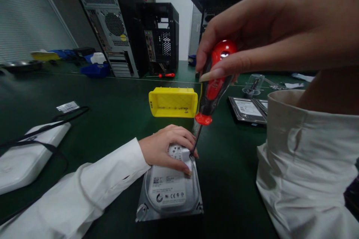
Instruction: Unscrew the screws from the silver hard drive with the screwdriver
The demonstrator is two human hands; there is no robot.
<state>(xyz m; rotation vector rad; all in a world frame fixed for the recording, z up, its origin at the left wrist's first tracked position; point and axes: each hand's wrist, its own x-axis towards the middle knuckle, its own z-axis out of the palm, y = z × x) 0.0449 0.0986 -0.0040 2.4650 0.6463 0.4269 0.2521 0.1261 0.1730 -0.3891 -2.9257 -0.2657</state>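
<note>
A silver hard drive [175,190] with a white label lies flat on the dark green table. Across its far end rests my left hand [171,145], gripping it with fingers over the far edge and thumb on the label. My right hand [246,37] is closed round the red and black handle of a screwdriver [214,82]. The shaft slants down to the drive's far right corner, where the tip touches near a screw, close to my left fingers. Just beyond the drive is a yellow bin [174,104]; whether it holds anything is hard to make out.
More hard drives [248,108] lie to the right, near a clear plastic cup [254,84]. A white device [30,153] with a black cable sits at left. Computer cases [112,22] stand at the back, with another red screwdriver [166,75] before them and a blue bin [95,70] beside.
</note>
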